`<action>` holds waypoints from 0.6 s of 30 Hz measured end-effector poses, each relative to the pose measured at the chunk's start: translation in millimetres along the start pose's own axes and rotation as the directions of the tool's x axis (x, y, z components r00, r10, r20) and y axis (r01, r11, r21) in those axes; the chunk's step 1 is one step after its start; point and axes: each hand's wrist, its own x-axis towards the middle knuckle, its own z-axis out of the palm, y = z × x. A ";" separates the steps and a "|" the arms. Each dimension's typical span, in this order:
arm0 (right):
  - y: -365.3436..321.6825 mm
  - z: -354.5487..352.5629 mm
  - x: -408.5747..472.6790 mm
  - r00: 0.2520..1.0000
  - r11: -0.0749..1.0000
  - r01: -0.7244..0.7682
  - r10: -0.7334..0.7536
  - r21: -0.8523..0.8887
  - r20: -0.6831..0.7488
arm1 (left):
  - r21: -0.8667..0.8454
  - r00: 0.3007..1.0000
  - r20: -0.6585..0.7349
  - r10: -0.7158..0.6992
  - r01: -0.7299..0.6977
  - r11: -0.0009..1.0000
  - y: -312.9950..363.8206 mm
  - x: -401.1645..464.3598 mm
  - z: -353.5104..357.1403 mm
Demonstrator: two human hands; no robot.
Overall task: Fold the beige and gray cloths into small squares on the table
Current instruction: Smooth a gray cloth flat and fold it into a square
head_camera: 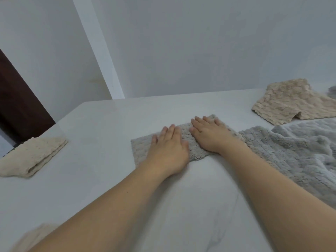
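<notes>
The bench (101, 124) shows a smooth white top with faint grey marble-like veining and a soft sheen. Under both hands, the gray cloth (143, 148) is plush and nubby, matt. Right of it, a fluffier gray pile (291, 148), long-napped. The folded beige cloth (32, 155) looks coarse and terry-like; the far beige cloth (291, 100) is crinkled, rough-textured.

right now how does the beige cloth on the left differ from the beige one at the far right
The left beige cloth is folded into a compact, layered packet; the right beige cloth lies spread in a looser, larger shape with one edge turned under. The left one sits by the table's near-left edge, the right one by the far edge. Neither hand touches either. Both share a beige, nubby texture.
</notes>
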 end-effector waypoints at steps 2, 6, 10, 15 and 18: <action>6.5 2.0 3.2 1.000 1.000 -0.023 0.023 -0.021 0.009 | 0.015 0.999 0.013 0.039 -0.039 0.999 2.1 -2.0 13.6; 16.3 1.6 7.9 0.995 0.995 -0.098 0.098 -0.019 -0.001 | 0.023 0.999 0.035 0.035 -0.036 0.999 -35.1 -9.7 9.6; 10.6 -0.1 5.1 0.959 0.979 -0.194 0.177 -0.058 -0.221 | 0.110 0.997 0.080 0.018 -0.027 0.994 -61.4 -27.7 -6.3; -18.5 -20.6 -5.2 0.948 0.968 -0.250 0.241 -0.014 -0.206 | 0.370 0.967 -0.069 0.246 -0.204 0.906 -44.5 -61.5 -31.2; -28.0 -20.8 -6.4 0.981 0.980 -0.193 0.194 -0.039 0.016 | 0.456 0.975 0.108 0.192 -0.221 0.862 -30.2 -62.8 -42.3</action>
